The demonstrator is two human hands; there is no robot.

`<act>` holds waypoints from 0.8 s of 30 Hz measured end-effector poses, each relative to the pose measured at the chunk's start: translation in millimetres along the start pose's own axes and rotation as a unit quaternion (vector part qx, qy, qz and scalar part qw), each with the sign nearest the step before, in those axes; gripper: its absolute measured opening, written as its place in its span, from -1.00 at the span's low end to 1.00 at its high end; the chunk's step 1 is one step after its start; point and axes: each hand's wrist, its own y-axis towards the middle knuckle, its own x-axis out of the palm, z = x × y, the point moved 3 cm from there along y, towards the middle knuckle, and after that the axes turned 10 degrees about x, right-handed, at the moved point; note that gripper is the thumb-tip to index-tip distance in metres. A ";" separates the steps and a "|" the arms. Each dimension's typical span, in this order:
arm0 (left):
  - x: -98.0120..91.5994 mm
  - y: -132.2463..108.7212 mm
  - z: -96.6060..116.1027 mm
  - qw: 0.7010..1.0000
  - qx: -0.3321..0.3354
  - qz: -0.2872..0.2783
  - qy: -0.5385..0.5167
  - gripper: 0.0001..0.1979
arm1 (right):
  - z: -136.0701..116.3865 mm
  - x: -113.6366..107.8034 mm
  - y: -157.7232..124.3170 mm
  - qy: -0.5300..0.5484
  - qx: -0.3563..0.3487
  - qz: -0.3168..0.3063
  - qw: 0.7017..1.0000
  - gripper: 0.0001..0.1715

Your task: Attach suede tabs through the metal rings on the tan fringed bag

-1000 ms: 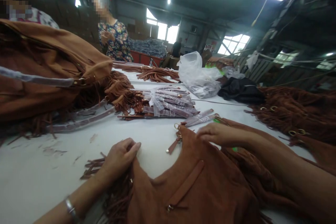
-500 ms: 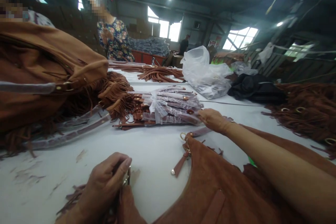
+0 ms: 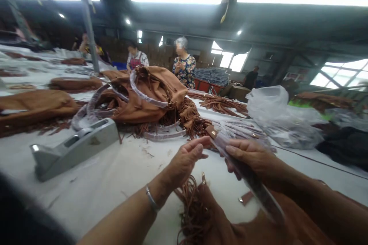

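Note:
My right hand (image 3: 253, 157) is closed around a brown bag strap (image 3: 257, 183) wrapped in clear plastic. A tab with a gold stud marks the strap's upper end. Beside that end is my left hand (image 3: 186, 159), its fingers stretched out and partly apart; whether a fingertip touches the tab I cannot tell. Below both hands lies a brown suede bag (image 3: 247, 226), with fringe (image 3: 192, 206) at its left side and a small metal-tipped zip pull (image 3: 245, 198). Behind my hands rests a bundle of wrapped straps (image 3: 241, 128), partly hidden.
A grey tape dispenser (image 3: 77, 147) stands on the white table (image 3: 115, 195) at left. Tan fringed bags (image 3: 143, 103) are piled beyond it. White plastic bags (image 3: 281, 115) and black cloth (image 3: 345, 147) lie at right. Several people stand farther back.
My right hand has come from the strap bundle towards me, now with one wrapped strap. My left hand has let go of the bag's end and risen beside the strap. The view has swung left.

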 end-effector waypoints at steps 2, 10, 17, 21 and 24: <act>6.3 -2.0 4.6 0.998 0.026 -0.001 -0.062 -0.63 | -1.7 24.5 6.4 -0.006 -0.010 0.031 0.999 -0.53; 1.1 -6.8 10.0 0.978 -0.039 0.124 -0.163 -0.67 | 3.5 72.5 15.2 -0.014 -0.069 0.112 0.991 -0.51; -10.3 -4.0 4.2 0.977 -0.050 0.115 -0.175 -0.77 | 21.9 72.6 4.2 0.007 -0.007 0.138 0.990 -0.43; -13.6 -4.1 -4.5 0.976 -0.044 0.135 -0.166 -0.79 | 36.4 74.0 6.2 0.049 0.016 0.104 0.993 -0.47; -12.3 -3.9 -5.6 0.975 -0.043 0.116 -0.184 -0.74 | 40.6 69.7 11.1 0.061 -0.009 0.103 0.993 -0.50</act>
